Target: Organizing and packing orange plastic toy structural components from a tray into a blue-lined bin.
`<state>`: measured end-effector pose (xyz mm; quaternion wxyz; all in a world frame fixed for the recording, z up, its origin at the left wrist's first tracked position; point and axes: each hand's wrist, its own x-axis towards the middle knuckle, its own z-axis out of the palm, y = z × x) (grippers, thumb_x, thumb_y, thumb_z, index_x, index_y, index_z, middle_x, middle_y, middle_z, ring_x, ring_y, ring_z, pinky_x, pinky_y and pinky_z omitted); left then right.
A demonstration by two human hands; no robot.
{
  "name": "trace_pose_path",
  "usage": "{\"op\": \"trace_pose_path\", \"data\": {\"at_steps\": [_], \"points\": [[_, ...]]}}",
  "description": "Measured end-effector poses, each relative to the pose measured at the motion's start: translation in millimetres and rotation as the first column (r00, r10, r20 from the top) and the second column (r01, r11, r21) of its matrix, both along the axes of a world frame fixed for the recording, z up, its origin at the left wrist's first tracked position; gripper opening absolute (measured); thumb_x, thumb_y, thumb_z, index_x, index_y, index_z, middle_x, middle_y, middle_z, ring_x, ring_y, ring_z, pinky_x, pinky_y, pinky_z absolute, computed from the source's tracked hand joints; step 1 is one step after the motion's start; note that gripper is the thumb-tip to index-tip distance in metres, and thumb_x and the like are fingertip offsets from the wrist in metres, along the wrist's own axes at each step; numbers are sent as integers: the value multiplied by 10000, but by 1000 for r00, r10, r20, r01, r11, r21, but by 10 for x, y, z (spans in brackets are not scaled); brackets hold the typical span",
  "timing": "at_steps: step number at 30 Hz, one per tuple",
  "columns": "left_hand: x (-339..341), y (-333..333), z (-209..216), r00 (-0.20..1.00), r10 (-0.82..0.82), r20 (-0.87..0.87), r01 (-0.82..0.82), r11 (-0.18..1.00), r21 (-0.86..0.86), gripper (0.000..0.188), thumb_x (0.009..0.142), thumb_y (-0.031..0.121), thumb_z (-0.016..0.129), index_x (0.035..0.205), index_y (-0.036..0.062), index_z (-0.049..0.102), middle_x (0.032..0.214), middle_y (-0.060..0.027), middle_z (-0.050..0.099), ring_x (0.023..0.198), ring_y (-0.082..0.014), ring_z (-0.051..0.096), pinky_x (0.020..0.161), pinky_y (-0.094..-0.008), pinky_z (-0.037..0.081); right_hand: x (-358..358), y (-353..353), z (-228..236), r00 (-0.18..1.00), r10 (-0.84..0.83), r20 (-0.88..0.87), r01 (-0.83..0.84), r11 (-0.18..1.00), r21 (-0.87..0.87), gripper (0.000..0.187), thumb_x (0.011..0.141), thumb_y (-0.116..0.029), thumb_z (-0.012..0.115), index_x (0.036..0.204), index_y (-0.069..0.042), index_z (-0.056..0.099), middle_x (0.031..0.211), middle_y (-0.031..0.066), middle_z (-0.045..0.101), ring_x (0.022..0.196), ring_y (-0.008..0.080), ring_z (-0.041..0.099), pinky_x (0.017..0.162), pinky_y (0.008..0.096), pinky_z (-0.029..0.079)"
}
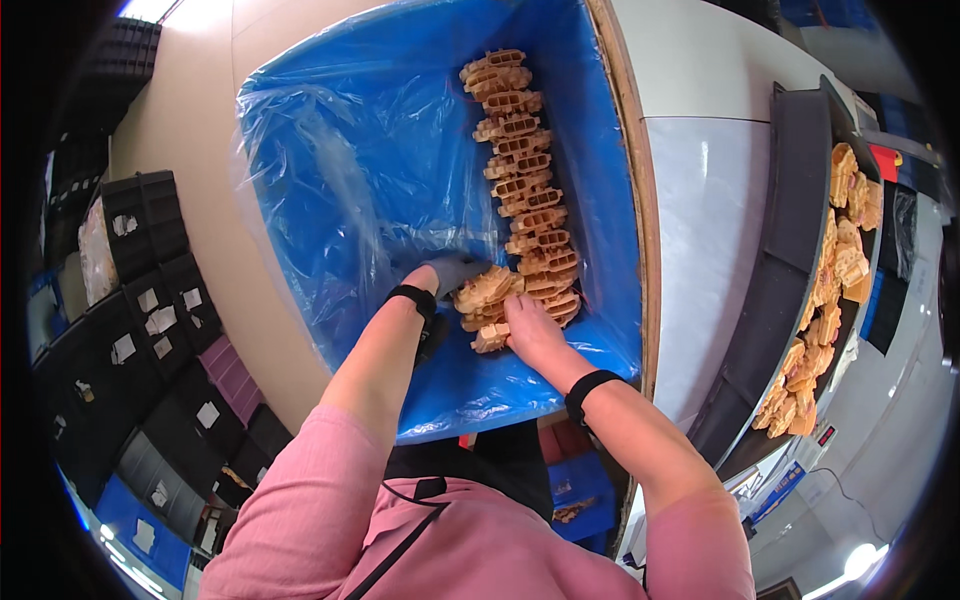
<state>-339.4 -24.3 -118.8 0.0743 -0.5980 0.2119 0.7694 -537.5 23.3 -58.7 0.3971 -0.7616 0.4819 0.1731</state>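
Note:
Tan moulded plastic parts (533, 200) with open compartments stand packed in a long row along the right side of a box lined with blue plastic film (400, 170). At the row's near end a second, short cluster of the same tan plastic parts (487, 290) sits just left of it. My left hand (450, 273), in a grey glove, is closed against the far left side of this cluster; its fingertips are partly hidden. My bare right hand (533, 325) grips the cluster's near right side, its fingers curled onto the tan parts.
The box's wooden rim (640, 200) runs along the right. Beyond a grey-white surface (710, 170), a dark grey bin (790, 200) holds more tan parts (825, 300). Black crates (150, 310) with paper labels stand at left. Below the box is a blue container (582, 490).

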Motion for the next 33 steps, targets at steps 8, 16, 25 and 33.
{"op": "trace_pose_path", "data": {"at_steps": [8,16,25,33], "points": [[-188,170,-279,942,-88,324,219,892,-395,498,900,457,530,1155,40,627,1129,-160,647,1005,-285,619,896,-365,446,-20,-103,54,982,187,12,-186,979,-87,381,676,-111,708,1009,-18,548,1069,155,539,1052,324,533,896,417,463],[-88,-41,440,882,-449,143,470,811,-348,604,857,416,605,1369,130,459,1354,-152,501,1234,-333,478,1018,-374,383,-41,-197,92,867,476,-150,-452,876,168,282,784,-234,654,997,-49,637,1038,135,627,1007,308,610,821,404,514],[-51,46,370,895,-398,201,445,779,-441,632,830,384,651,1384,163,443,1421,-153,409,1306,-313,395,1074,-379,340,130,-46,-36,869,494,-15,-493,867,-72,196,826,-214,582,963,-96,657,1009,104,636,978,274,615,772,396,523],[-98,95,319,834,-490,255,551,705,-447,893,660,361,769,1423,176,343,1439,-151,368,1301,-338,390,1062,-411,371,257,-177,-25,754,651,-88,-652,758,13,194,817,-164,556,971,-107,660,941,94,620,917,257,629,745,381,528]]}}
